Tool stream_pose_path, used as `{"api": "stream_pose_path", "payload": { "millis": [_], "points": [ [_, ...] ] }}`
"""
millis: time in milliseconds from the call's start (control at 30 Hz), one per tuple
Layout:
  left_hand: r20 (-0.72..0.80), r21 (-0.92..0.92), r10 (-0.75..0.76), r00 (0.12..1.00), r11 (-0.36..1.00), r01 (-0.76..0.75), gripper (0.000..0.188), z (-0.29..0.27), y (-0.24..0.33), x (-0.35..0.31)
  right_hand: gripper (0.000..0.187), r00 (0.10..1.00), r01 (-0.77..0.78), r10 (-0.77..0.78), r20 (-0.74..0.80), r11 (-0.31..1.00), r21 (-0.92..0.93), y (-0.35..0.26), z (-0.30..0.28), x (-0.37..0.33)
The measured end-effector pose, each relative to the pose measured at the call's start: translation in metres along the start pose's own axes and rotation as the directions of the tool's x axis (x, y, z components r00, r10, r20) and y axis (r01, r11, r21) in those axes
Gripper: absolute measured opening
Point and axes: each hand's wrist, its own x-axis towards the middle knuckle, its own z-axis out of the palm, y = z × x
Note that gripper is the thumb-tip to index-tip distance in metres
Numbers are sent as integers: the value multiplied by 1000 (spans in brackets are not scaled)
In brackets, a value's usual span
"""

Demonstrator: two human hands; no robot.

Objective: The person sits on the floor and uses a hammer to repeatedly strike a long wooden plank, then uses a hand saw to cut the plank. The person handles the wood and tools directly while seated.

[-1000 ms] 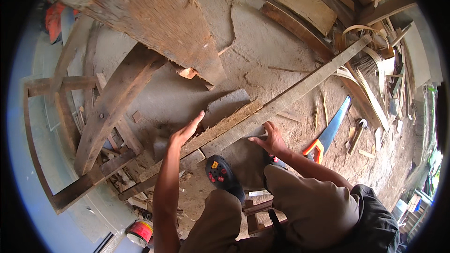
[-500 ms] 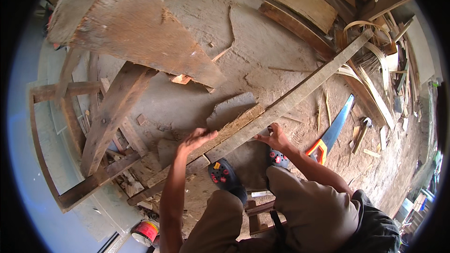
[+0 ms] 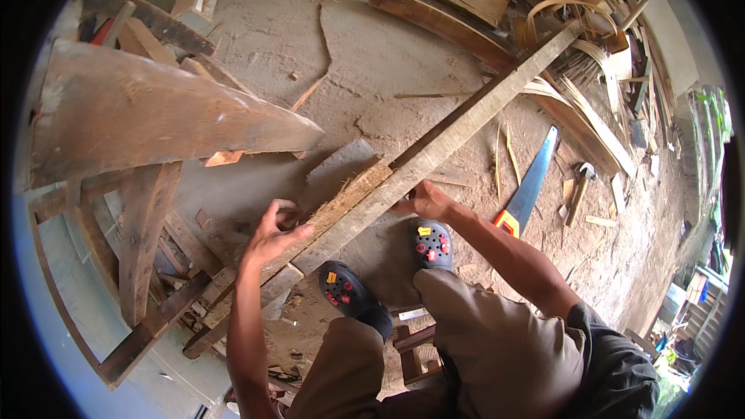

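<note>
A long squared wooden beam (image 3: 466, 128) runs diagonally from near my feet toward the upper right. Along its left side lies a shorter, rough-edged board (image 3: 353, 195). My left hand (image 3: 273, 237) is beside the rough board, fingers apart and bent, its thumb near the board's edge. At the beam's right side is my right hand (image 3: 428, 202); its fingertips go out of sight at the beam's lower edge, so its grip is unclear. The beam's near end meets another length of wood (image 3: 278, 283). Under the boards, a grey slab (image 3: 341, 161) shows.
A handsaw (image 3: 535, 178) with an orange handle and a hammer (image 3: 579, 195) lie on the ground to the right. Wooden frames (image 3: 151, 240) and a wide plank (image 3: 171, 112) stand at left. Split strips and offcuts (image 3: 594, 120) are piled at upper right. My clogs (image 3: 431, 244) are close by.
The view has shifted, so the boards appear lower and further left. My left hand's fingers have lifted and bent. My right hand has come closer in against the beam, its fingertips now hidden.
</note>
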Motion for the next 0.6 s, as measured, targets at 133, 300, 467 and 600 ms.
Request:
{"api": "stream_pose_path", "payload": {
  "millis": [133,300,467,600],
  "points": [
    [32,32,3,999,999,-4,57,-15,6,-3,68,960,-276,271,-62,896,-348,-51,-31,3],
    [10,10,28,1000,1000,-28,49,-34,-4,-10,94,888,-444,373,-268,544,-713,-137,-61,0],
    [47,76,-24,999,997,21,52,-42,-20,-16,95,846,-509,463,-266,548,-664,-158,-98,-17],
    [-9,138,-64,998,988,65,62,-57,-71,-30,87,890,-427,415,-188,616,-662,-130,-132,-12]
  ]
}}
